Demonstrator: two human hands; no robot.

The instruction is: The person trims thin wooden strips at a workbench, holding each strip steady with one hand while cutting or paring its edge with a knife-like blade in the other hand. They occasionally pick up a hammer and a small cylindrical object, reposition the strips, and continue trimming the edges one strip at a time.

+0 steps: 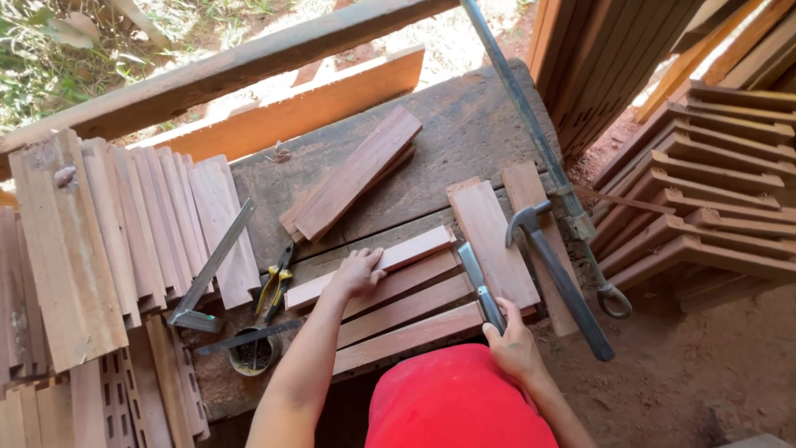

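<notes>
The left hand [358, 272] lies palm down, fingers spread flat, on the topmost of four narrow reddish-brown wooden slats [396, 305] laid side by side across the dark weathered workbench [464, 124]. It grips nothing and only presses on that slat. The right hand [512, 344] is closed around the lower end of a flat grey metal chisel-like tool [481, 286], whose blade lies across the right ends of the slats.

Judging from how things lie, the four slats are already lined up edge to edge, with their right ends near two short wider boards [497, 241]. No mark or cut shows on them.

Just right of the tool rests a claw hammer with a dark handle [560, 278]. Left of the slats lie yellow-handled pliers [276, 289] and a metal try square [207, 274]. A small round tin [251, 355] stands at the bench's near edge. Its contents are dark and cannot be made out. A loose pair of slats [352, 174] lies farther back, and stacked boards [108, 241] flank the bench on the left.
</notes>
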